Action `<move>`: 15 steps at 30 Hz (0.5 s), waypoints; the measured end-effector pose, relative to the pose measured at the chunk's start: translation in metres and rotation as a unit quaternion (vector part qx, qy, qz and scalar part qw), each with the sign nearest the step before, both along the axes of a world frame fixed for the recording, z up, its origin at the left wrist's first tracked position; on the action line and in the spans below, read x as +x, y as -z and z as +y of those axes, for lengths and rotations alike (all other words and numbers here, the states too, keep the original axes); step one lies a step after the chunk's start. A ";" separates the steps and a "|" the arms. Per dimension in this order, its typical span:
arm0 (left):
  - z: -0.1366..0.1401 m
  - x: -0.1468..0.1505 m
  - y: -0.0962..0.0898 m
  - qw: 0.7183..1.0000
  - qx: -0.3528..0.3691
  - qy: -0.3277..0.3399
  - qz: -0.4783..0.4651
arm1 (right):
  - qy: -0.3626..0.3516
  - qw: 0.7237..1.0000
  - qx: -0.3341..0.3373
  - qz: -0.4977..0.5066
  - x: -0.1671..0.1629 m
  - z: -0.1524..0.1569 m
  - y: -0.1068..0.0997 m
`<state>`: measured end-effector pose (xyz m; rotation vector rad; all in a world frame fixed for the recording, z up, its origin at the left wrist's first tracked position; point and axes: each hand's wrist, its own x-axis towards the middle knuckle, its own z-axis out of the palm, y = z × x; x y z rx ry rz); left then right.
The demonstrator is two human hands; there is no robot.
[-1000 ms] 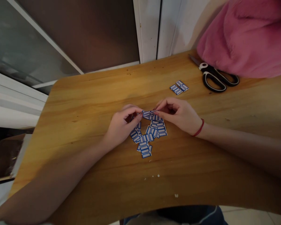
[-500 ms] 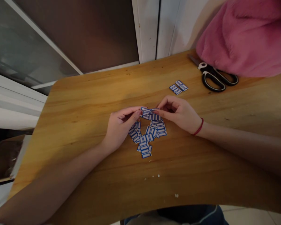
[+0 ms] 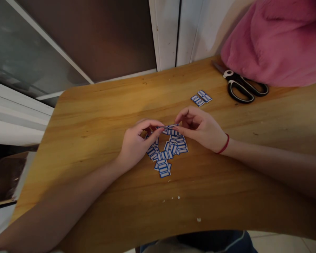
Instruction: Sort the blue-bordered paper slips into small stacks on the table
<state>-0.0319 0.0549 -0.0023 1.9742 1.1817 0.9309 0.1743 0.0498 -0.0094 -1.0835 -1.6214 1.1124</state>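
Between my two hands is a small blue-and-white label piece (image 3: 171, 126), tilted so that I see it nearly edge-on. My left hand (image 3: 139, 142) pinches its left end between thumb and forefinger. The thumb and forefinger of my right hand (image 3: 196, 124), with a red band at the wrist, are closed at its right end. Right below lies a loose heap of blue-bordered label pieces (image 3: 163, 168), several of them overlapping on the wood. My left fingers partly cover the heap's left side.
Two cut label pieces (image 3: 201, 98) lie together beyond my right hand. Black-handled scissors (image 3: 241, 86) rest at the back right, beside a pink fluffy cloth (image 3: 274, 45). Small white scraps (image 3: 198, 220) dot the wooden table (image 3: 107, 211) near its front edge.
The held label piece has tilted from showing its face to nearly edge-on. My left fingers have shifted slightly right along it; my right hand stays almost in place.
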 end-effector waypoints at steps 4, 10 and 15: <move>0.015 -0.009 0.003 0.999 0.000 -0.022 0.033 | 0.010 0.997 0.018 -0.078 0.001 -0.002 0.003; 0.037 -0.019 0.010 0.990 0.010 0.049 0.133 | 0.024 0.963 0.090 -0.251 0.004 -0.002 0.007; 0.032 -0.016 0.010 0.975 0.144 0.025 0.168 | 0.015 0.963 0.073 -0.261 0.005 0.001 0.007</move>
